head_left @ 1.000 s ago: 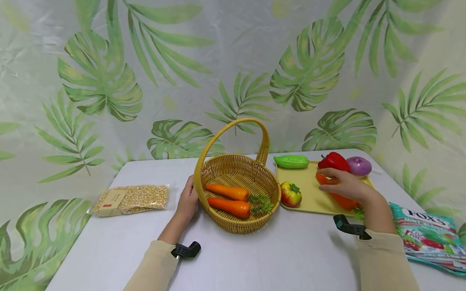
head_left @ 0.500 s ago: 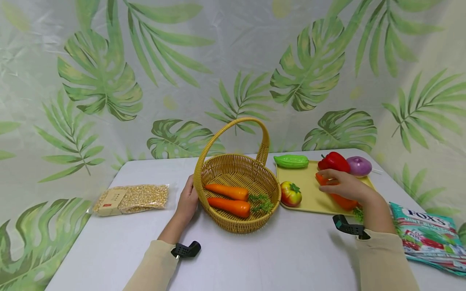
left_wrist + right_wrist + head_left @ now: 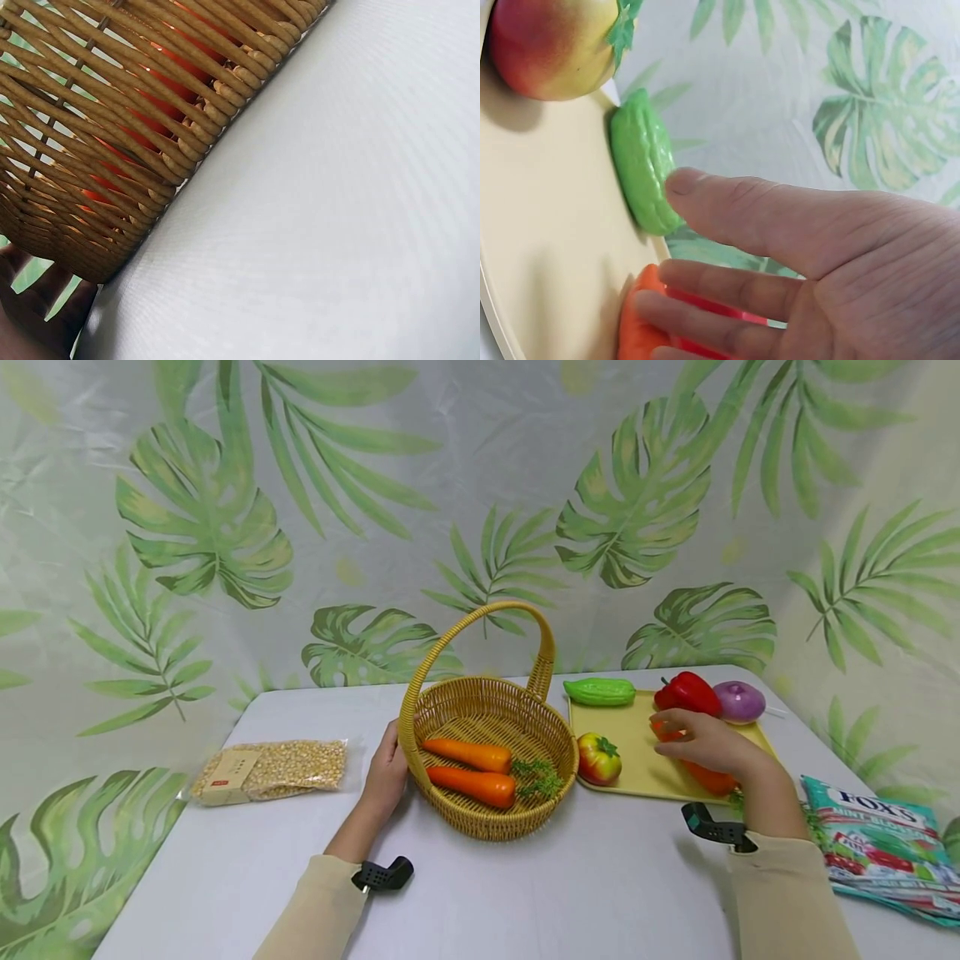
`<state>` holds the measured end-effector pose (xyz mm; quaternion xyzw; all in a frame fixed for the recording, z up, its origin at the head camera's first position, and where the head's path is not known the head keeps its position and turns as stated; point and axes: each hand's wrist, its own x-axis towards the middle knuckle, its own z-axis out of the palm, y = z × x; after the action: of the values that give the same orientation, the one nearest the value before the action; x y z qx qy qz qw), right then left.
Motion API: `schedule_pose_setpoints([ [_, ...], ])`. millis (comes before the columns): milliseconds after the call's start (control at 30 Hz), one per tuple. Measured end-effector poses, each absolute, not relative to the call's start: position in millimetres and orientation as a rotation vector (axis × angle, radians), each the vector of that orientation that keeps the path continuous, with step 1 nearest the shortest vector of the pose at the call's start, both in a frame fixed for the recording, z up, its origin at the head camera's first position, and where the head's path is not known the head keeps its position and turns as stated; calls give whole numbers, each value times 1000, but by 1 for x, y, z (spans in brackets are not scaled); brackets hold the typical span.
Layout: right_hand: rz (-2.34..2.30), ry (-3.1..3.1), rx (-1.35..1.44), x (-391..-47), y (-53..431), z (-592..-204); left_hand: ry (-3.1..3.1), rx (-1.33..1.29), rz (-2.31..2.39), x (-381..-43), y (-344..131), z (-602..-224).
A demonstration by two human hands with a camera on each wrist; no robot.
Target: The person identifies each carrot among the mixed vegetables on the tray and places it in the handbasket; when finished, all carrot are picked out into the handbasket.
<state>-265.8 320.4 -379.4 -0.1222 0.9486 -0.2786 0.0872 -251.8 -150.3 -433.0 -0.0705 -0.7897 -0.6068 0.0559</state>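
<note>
The basket (image 3: 483, 827) has a ribbed, wicker-like weave with a faint sheen, while the carrots (image 3: 472, 787), bell pepper (image 3: 688, 693) and knobbly gourd (image 3: 600, 692) look like glossy plastic on a smooth, matt, plastic-looking tray (image 3: 637, 762). The desk (image 3: 585, 877) and sleeves (image 3: 318, 897) show matt cloth. The kernels (image 3: 300, 768) sit in clear shiny plastic with a paper label (image 3: 229, 775), and the printed bag (image 3: 885, 843) is glossy film.

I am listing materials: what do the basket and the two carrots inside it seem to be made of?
Basket: wicker or plastic rattan, slightly shiny; its brown, open weave fits both. Carrots: probably moulded plastic or coated foam, glossy; they look smooth, evenly orange and show bright highlights.
</note>
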Motion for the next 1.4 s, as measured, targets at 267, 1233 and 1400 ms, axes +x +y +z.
schedule_pose_setpoints([
  [267,-812,2879,-249,-269,329,-383,-2405,-210,-1831,-251,-150,-432],
  [1233,-706,2774,-350,-269,333,-391,-2390,-227,-1853,-252,-150,-433],
  [1400,-693,2748,-341,-270,332,-395,-2398,-214,-1847,-252,-150,-433],
])
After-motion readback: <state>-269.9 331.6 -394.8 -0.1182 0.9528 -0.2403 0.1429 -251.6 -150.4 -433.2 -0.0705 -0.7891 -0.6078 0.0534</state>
